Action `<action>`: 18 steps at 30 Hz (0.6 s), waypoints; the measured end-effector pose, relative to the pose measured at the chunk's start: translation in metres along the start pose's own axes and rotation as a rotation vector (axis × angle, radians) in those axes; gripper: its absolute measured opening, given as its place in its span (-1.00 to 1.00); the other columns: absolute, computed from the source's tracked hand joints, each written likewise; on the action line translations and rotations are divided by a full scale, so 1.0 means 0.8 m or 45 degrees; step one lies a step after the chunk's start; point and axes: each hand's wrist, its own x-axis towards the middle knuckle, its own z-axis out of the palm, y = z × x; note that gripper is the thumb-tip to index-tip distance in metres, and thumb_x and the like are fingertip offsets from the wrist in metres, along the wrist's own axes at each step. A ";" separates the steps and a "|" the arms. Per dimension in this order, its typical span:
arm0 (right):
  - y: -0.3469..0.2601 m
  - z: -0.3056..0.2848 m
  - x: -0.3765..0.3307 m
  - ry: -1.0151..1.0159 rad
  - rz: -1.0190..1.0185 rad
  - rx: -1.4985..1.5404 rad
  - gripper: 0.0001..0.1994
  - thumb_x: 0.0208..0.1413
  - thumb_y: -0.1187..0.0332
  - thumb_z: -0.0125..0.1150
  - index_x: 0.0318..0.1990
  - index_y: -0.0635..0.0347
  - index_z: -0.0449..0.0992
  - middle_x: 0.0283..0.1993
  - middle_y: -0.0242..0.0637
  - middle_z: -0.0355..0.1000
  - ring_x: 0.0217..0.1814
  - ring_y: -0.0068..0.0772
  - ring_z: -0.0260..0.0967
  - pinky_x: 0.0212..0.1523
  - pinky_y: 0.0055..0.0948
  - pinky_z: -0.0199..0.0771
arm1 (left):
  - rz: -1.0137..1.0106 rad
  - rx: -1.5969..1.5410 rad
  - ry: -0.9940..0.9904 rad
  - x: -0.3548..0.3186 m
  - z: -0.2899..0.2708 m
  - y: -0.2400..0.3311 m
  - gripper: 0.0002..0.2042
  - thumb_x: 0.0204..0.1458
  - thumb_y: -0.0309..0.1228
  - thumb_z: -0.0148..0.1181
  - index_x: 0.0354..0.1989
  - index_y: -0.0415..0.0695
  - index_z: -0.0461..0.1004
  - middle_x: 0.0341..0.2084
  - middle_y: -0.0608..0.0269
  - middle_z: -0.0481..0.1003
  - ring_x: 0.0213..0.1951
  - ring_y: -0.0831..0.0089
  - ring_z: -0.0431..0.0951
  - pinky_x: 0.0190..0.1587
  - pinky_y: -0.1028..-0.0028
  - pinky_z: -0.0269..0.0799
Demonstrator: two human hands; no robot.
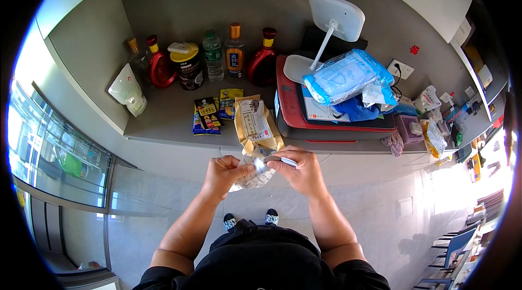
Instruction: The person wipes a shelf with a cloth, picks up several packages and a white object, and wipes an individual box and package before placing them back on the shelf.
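Between the fingertips of both hands, just in front of the counter edge [212,148], hangs a crinkled whitish plastic bag [255,177]. On its left side the left hand [216,174] is narrow, thumb and bent fingers pinching the plastic. On its right side the right hand [299,172] is also nearly closed, around a small white-and-grey item [288,161] whose kind is too small to tell; whether these fingers grip the plastic too, I cannot tell. Just beyond the fingertips, a tan paper pouch [244,122] with a white label lies on the counter, its crumpled lower end near the plastic. Farther out and left of it are a black packet [208,113] and a yellow-and-blue packet [230,99]. Beyond the right fingers sits a red-and-black box-shaped device [288,108], with a blue-and-white plastic package [348,75] on top
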 end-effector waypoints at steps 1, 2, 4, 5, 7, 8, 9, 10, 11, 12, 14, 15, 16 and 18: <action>0.001 0.000 0.000 0.013 -0.003 0.013 -0.87 -0.09 0.49 0.38 -0.35 0.30 0.61 -0.41 -0.27 0.51 -0.38 -0.51 0.41 -0.36 -0.55 0.34 | -0.015 0.002 0.005 0.000 0.000 0.000 -0.83 -0.13 -0.51 0.39 -0.47 -0.33 0.51 -0.55 0.13 0.55 -0.52 0.47 0.55 -0.45 0.49 0.49; 0.003 0.001 -0.001 0.026 -0.005 0.025 -0.87 -0.09 0.49 0.38 -0.35 0.30 0.61 -0.41 -0.27 0.51 -0.38 -0.51 0.41 -0.35 -0.55 0.35 | 0.003 -0.043 0.005 -0.001 0.001 0.001 -0.83 -0.13 -0.50 0.39 -0.47 -0.33 0.52 -0.56 0.16 0.55 -0.53 0.52 0.52 -0.46 0.53 0.46; 0.005 0.002 -0.002 0.042 0.040 0.062 -0.84 -0.08 0.45 0.38 -0.33 0.31 0.60 -0.41 -0.24 0.51 -0.38 -0.46 0.42 -0.34 -0.52 0.36 | 0.039 -0.132 0.005 -0.005 0.006 0.003 -0.84 -0.11 -0.50 0.39 -0.48 -0.32 0.52 -0.56 0.23 0.54 -0.54 0.61 0.48 -0.48 0.62 0.40; 0.005 0.002 -0.004 0.045 0.087 0.087 -0.81 -0.07 0.41 0.38 -0.31 0.31 0.60 -0.42 -0.20 0.50 -0.38 -0.40 0.43 -0.34 -0.49 0.37 | 0.103 -0.134 0.005 -0.005 0.007 0.001 -0.85 -0.11 -0.52 0.38 -0.47 -0.34 0.52 -0.54 0.19 0.55 -0.51 0.57 0.50 -0.44 0.58 0.43; 0.004 0.002 -0.004 0.038 0.147 0.076 -0.77 -0.07 0.36 0.38 -0.28 0.32 0.60 -0.42 -0.16 0.50 -0.38 -0.34 0.43 -0.33 -0.46 0.38 | 0.232 -0.135 0.008 -0.006 0.008 -0.006 -0.86 -0.09 -0.56 0.34 -0.43 -0.38 0.52 -0.50 0.10 0.56 -0.46 0.49 0.55 -0.37 0.50 0.50; 0.002 0.002 -0.003 0.028 0.157 0.040 -0.77 -0.07 0.36 0.39 -0.28 0.32 0.60 -0.42 -0.15 0.50 -0.38 -0.34 0.43 -0.33 -0.46 0.38 | 0.252 -0.102 0.004 -0.008 0.009 -0.007 -0.87 -0.08 -0.56 0.33 -0.43 -0.38 0.53 -0.48 0.11 0.56 -0.44 0.49 0.55 -0.35 0.51 0.50; 0.001 0.002 -0.002 0.020 0.169 0.004 -0.76 -0.07 0.35 0.39 -0.28 0.32 0.60 -0.41 -0.14 0.50 -0.38 -0.35 0.43 -0.33 -0.45 0.38 | 0.271 -0.070 -0.003 -0.009 0.010 -0.007 -0.88 -0.07 -0.57 0.32 -0.42 -0.38 0.54 -0.46 0.12 0.56 -0.42 0.50 0.54 -0.33 0.52 0.49; 0.001 0.003 -0.002 0.040 0.132 -0.006 -0.77 -0.06 0.35 0.39 -0.28 0.31 0.60 -0.41 -0.15 0.50 -0.38 -0.36 0.43 -0.33 -0.46 0.37 | 0.291 -0.038 -0.009 -0.011 0.011 -0.007 -0.89 -0.06 -0.57 0.31 -0.41 -0.38 0.54 -0.45 0.13 0.57 -0.40 0.51 0.54 -0.31 0.52 0.49; 0.002 0.005 -0.001 0.059 0.095 -0.016 -0.77 -0.06 0.35 0.39 -0.29 0.31 0.60 -0.41 -0.16 0.49 -0.38 -0.37 0.43 -0.34 -0.46 0.37 | 0.309 -0.081 -0.035 -0.012 0.013 -0.006 -0.89 -0.06 -0.56 0.32 -0.40 -0.36 0.55 -0.45 0.17 0.57 -0.39 0.55 0.52 -0.32 0.56 0.47; 0.004 0.006 0.000 0.079 0.058 -0.025 -0.78 -0.06 0.35 0.38 -0.29 0.31 0.60 -0.41 -0.16 0.49 -0.38 -0.38 0.43 -0.34 -0.46 0.36 | 0.326 -0.122 -0.061 -0.012 0.014 -0.005 -0.89 -0.05 -0.55 0.32 -0.39 -0.35 0.56 -0.45 0.21 0.57 -0.39 0.59 0.50 -0.33 0.59 0.45; 0.006 0.007 0.005 0.020 0.048 0.009 -0.78 -0.07 0.34 0.39 -0.30 0.29 0.60 -0.42 -0.18 0.50 -0.38 -0.39 0.43 -0.35 -0.46 0.36 | 0.333 -0.144 -0.099 -0.013 0.014 -0.005 -0.89 -0.04 -0.53 0.32 -0.38 -0.32 0.58 -0.44 0.26 0.56 -0.38 0.63 0.47 -0.34 0.62 0.43; 0.006 0.007 0.007 -0.009 0.044 0.027 -0.78 -0.07 0.34 0.39 -0.31 0.29 0.60 -0.42 -0.19 0.50 -0.38 -0.40 0.43 -0.35 -0.46 0.35 | 0.321 -0.123 -0.111 -0.014 0.012 -0.006 -0.89 -0.04 -0.53 0.32 -0.36 -0.32 0.59 -0.44 0.26 0.56 -0.38 0.64 0.47 -0.34 0.62 0.42; 0.005 0.005 0.010 -0.094 0.103 0.044 -0.78 -0.07 0.33 0.39 -0.31 0.29 0.60 -0.42 -0.20 0.50 -0.38 -0.39 0.43 -0.35 -0.46 0.36 | 0.309 -0.103 -0.122 -0.014 0.012 -0.006 -0.89 -0.03 -0.52 0.31 -0.35 -0.31 0.60 -0.44 0.27 0.56 -0.38 0.64 0.46 -0.33 0.61 0.42; 0.000 0.000 0.016 -0.263 0.220 0.078 -0.77 -0.07 0.32 0.39 -0.30 0.28 0.59 -0.41 -0.21 0.50 -0.37 -0.36 0.44 -0.34 -0.46 0.36 | 0.321 -0.087 -0.146 -0.018 0.013 -0.003 -0.88 -0.03 -0.51 0.31 -0.34 -0.30 0.60 -0.44 0.29 0.56 -0.39 0.66 0.45 -0.34 0.61 0.42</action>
